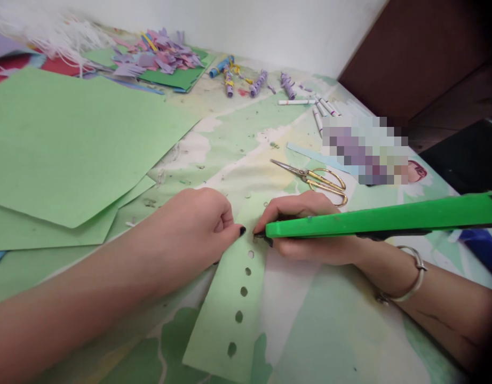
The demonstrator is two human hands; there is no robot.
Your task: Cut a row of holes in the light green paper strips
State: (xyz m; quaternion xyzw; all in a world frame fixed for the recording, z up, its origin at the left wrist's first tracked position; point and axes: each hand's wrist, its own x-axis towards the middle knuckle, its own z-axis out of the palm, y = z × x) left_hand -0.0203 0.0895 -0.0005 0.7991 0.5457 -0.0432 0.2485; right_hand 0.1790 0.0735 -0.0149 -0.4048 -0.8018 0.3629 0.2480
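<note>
A light green paper strip (224, 309) lies lengthwise in front of me, with a row of several small, uneven holes. My left hand (201, 224) is closed at its left edge, fingers curled and thumb lying on the paper. From the right, my right hand (302, 229) closes around a long green tool (374, 216) with dark parts beneath it; its exact kind is unclear. The front of this tool and the fingertips are at the strip, just above the topmost clear hole. Gold-handled scissors (310, 178) lie open beyond my right hand.
Large green paper sheets (70, 144) cover the left side. Behind them sit white shredded strands (49, 29) and a pile of purple and pink paper cutouts (161, 53). Rolled paper tubes (259, 84), markers (296, 102) and a light blue strip (314, 156) lie toward the back right.
</note>
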